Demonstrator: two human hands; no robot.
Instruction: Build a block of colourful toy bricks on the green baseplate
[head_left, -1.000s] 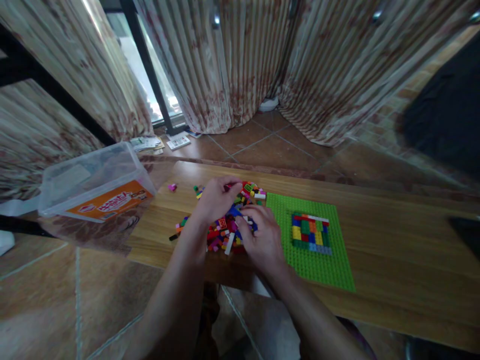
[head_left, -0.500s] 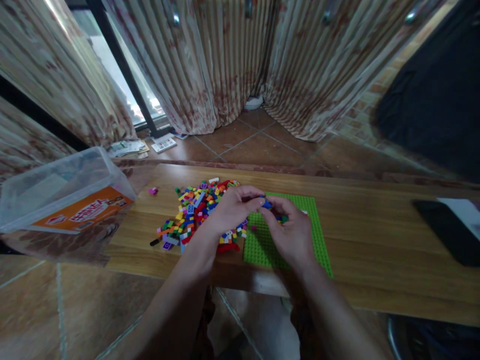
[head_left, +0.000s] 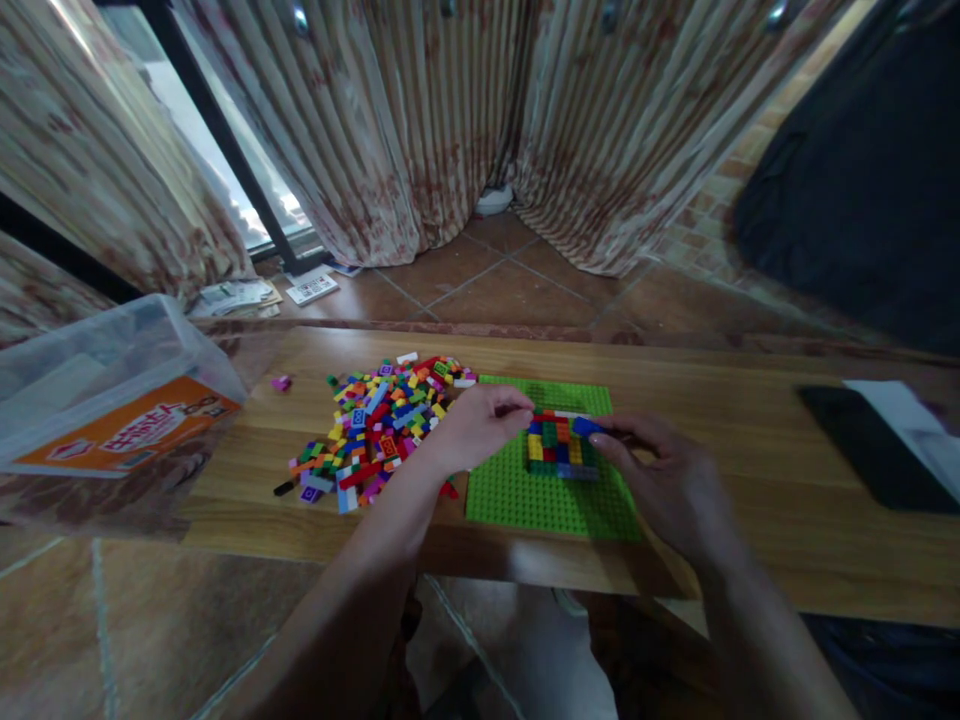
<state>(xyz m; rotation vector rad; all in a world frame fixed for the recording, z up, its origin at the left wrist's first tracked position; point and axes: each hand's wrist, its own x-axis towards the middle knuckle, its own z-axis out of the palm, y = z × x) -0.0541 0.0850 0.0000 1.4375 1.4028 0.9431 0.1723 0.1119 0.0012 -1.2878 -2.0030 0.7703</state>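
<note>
My right hand (head_left: 671, 480) pinches a blue toy brick (head_left: 584, 427) between thumb and fingertips, at the right far corner of a block of bricks. That multicoloured brick build (head_left: 553, 455), with red, yellow, green, orange and blue pieces, sits on a green studded baseplate (head_left: 517, 505). At the build's left far corner is my left hand (head_left: 484, 428), its thumb and forefinger closed together. Whatever lies between those fingertips is too small to make out. A heap of loose bricks (head_left: 409, 415) spreads beside the baseplate, partly hidden behind my left forearm.
A clear plastic box (head_left: 202, 350) with an orange label stands at the left end of the wooden table (head_left: 750, 450). One pink brick (head_left: 281, 384) lies apart from the heap. A dark flat object (head_left: 862, 450) and white paper (head_left: 892, 405) are at the right.
My hands have come apart; the right has moved rightward with a blue brick, uncovering the build. Earlier both hands met around blue pieces. The view has shifted slightly to the right.
</note>
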